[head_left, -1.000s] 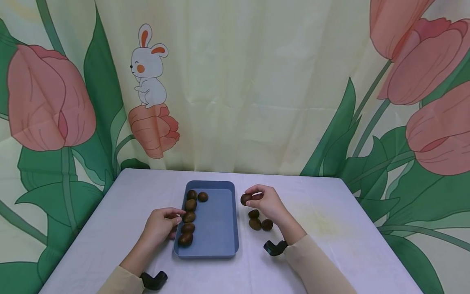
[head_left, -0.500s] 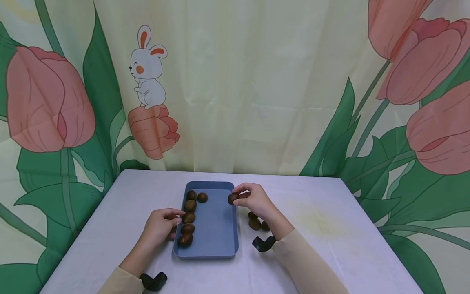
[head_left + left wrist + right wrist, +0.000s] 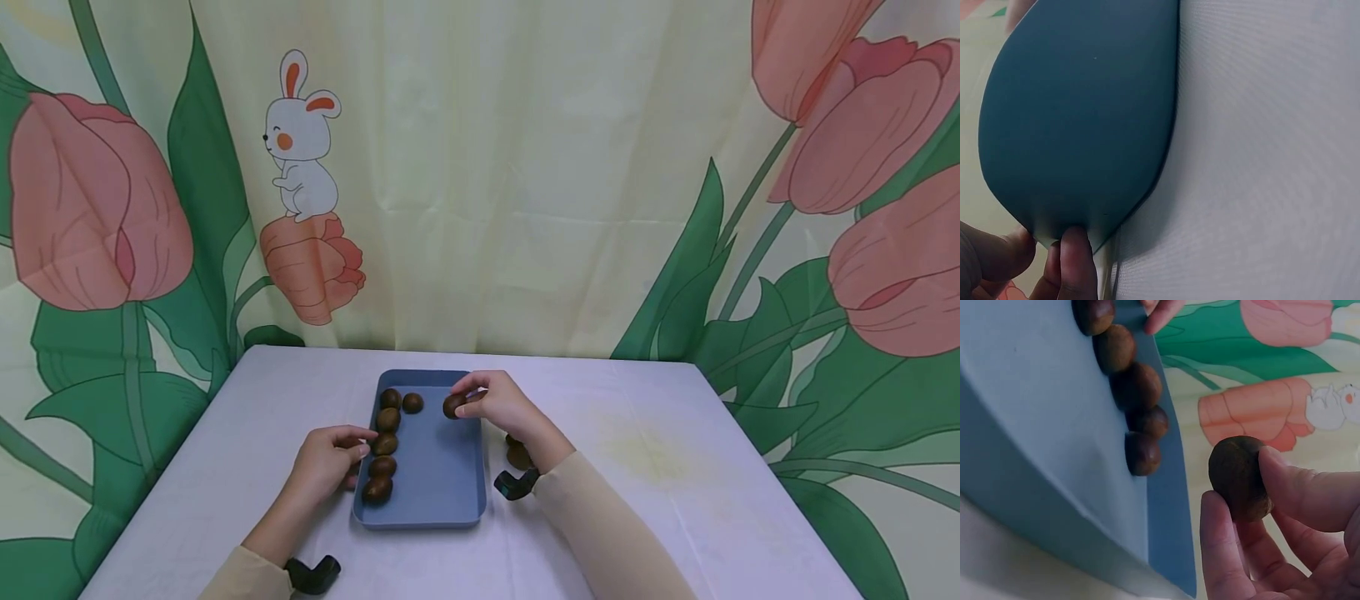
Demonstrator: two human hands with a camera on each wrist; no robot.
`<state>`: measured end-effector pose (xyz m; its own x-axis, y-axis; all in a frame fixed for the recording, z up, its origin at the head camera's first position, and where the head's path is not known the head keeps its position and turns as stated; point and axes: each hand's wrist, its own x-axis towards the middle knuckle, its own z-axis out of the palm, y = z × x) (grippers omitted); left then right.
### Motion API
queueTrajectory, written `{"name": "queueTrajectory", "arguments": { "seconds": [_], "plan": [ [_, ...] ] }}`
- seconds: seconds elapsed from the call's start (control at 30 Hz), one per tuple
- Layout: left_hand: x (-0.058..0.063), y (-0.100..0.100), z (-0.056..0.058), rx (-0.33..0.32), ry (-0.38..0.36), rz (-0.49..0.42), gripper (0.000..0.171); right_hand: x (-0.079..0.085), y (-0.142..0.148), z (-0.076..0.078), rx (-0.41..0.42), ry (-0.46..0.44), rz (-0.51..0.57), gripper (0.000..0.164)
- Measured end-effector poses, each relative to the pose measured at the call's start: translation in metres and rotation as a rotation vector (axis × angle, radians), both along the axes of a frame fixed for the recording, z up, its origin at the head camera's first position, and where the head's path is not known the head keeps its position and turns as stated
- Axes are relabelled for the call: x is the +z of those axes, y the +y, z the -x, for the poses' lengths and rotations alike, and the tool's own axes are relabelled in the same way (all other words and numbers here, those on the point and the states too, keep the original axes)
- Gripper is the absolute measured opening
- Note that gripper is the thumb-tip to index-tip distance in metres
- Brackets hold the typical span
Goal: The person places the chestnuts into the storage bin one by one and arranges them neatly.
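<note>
A blue rectangular tray (image 3: 438, 475) lies on the table. Along its left wall runs a column of several brown chestnuts (image 3: 386, 445), and one more chestnut (image 3: 412, 403) sits beside the column's far end. My left hand (image 3: 326, 462) holds the tray's left rim; in the left wrist view its thumb and fingers (image 3: 1077, 262) are at the tray's edge. Over the far right part of the tray, my right hand (image 3: 506, 408) pinches a chestnut (image 3: 1238, 478) between thumb and fingers, raised off the tray floor.
Loose chestnuts (image 3: 518, 454) lie on the white tablecloth (image 3: 637, 517) right of the tray, partly hidden behind my right wrist. A curtain (image 3: 510, 167) with tulips and a rabbit hangs behind the table. Each wrist wears a black camera mount (image 3: 313, 575).
My right hand has carried its chestnut leftward, from beside the tray across the right rim to above the tray. The left hand stays at the left rim.
</note>
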<state>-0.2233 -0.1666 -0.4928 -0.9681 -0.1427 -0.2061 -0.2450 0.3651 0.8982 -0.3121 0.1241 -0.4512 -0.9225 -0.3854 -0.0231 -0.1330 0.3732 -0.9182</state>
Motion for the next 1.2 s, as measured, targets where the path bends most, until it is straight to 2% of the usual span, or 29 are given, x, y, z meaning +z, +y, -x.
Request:
{"name": "queueTrajectory", "arguments": {
  "seconds": [0.27,0.53,0.8,1.03,1.2],
  "plan": [
    [0.001,0.0,0.0,0.005,-0.003,-0.004,0.026,-0.008,-0.022,0.007,-0.013,-0.027,-0.04,0.028],
    [0.0,0.0,0.0,0.012,-0.016,-0.001,0.026,-0.013,-0.043,0.004,-0.032,-0.053,-0.079,0.025],
    [0.0,0.0,0.0,0.004,-0.011,-0.008,0.026,-0.02,-0.054,0.004,-0.028,-0.032,-0.14,0.023],
    [-0.001,-0.001,0.0,-0.006,-0.001,-0.021,0.026,-0.026,-0.061,0.0,-0.072,0.04,-0.22,0.022],
    [-0.001,-0.001,0.001,0.009,-0.017,-0.013,0.026,-0.026,-0.063,-0.002,-0.09,0.02,-0.19,0.02]
  ]
}}
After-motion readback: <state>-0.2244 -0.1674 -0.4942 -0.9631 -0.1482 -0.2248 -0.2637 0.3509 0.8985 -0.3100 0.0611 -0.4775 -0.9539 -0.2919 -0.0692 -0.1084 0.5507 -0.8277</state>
